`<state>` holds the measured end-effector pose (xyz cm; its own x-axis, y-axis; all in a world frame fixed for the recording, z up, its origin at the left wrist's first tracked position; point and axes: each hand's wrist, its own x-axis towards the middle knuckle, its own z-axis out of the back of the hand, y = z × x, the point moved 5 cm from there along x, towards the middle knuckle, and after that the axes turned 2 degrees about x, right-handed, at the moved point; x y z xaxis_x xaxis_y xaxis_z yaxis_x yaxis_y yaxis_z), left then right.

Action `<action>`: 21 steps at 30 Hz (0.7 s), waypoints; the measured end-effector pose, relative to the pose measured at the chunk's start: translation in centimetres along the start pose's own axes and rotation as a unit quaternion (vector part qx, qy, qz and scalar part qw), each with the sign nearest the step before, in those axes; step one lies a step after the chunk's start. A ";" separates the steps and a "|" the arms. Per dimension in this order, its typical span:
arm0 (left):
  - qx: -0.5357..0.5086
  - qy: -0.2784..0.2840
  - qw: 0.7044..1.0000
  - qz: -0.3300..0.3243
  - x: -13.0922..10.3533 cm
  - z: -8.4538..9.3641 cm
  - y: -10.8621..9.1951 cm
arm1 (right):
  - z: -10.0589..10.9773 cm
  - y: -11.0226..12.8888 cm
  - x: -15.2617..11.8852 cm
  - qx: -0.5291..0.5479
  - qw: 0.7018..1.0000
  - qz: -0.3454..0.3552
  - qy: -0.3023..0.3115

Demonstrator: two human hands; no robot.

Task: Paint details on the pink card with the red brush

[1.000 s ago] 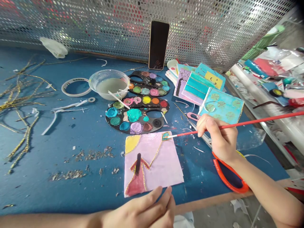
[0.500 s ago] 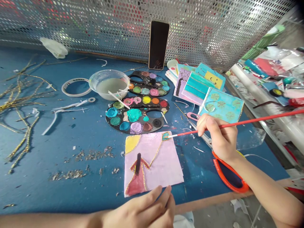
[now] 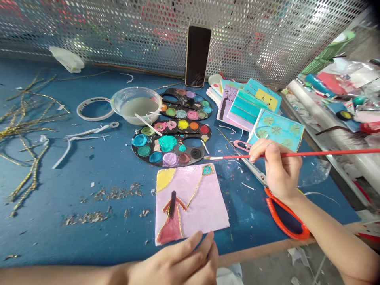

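Note:
A red-handled paintbrush [image 3: 285, 154] is pinched in my right hand [image 3: 277, 168]. Its tip hovers by the edge of the nearer paint palette [image 3: 148, 154], just above the top of a lilac painted card [image 3: 202, 206]. On the card are a yellow sun, a figure in a dark red dress edged with gold cord, and a small teal kite [image 3: 208, 170] at the top right. My left hand [image 3: 181, 261] rests its outstretched fingertips at the card's lower edge. Orange-handled scissors [image 3: 287, 221] lie partly behind my right hand and wrist.
Behind the palette stand a plastic bowl of cloudy water [image 3: 135, 109] and a second palette [image 3: 190, 107]. A phone [image 3: 198, 57] leans on the perforated metal screen. Painted cards [image 3: 249, 109] are piled at right; a tape roll [image 3: 95, 111] and gold cords [image 3: 32, 170] lie left.
The brush tip has lifted off the kite and moved up toward the palette's edge. My right hand has shifted slightly, levelling the brush. My left hand and the card have stayed put.

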<state>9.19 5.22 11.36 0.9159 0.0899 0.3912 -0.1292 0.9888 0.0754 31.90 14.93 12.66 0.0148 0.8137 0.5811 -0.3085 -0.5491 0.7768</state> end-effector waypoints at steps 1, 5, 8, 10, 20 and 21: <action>0.001 -0.001 1.000 -0.002 0.0 -0.1 -0.1 | -0.2 0.0 0.0 -0.001 1.000 -0.003 0.014; 0.003 -0.004 1.000 0.002 -0.3 -0.4 -0.5 | -1.1 0.0 -0.1 -0.005 0.996 -0.027 0.087; 0.005 0.008 1.000 -0.004 -0.7 -0.8 -0.8 | -1.8 0.0 -0.5 -0.018 0.989 -0.037 0.143; 0.005 0.012 1.000 -0.008 -0.7 -0.8 -0.8 | -1.9 -0.1 -0.6 -0.025 0.986 -0.045 0.156; 0.004 0.015 1.000 -0.008 -0.4 -0.2 -0.4 | -2.7 -0.8 -0.3 -0.042 0.976 -0.086 0.195; 0.006 0.016 1.000 -0.008 -0.4 -0.2 -0.4 | -2.7 -0.9 -0.3 -0.045 0.975 -0.087 0.198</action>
<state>8.93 4.86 10.96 0.9298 0.0782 0.3596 -0.1186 0.9887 0.0916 29.55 15.69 11.14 -0.2891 0.9125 0.2894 -0.4167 -0.3921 0.8201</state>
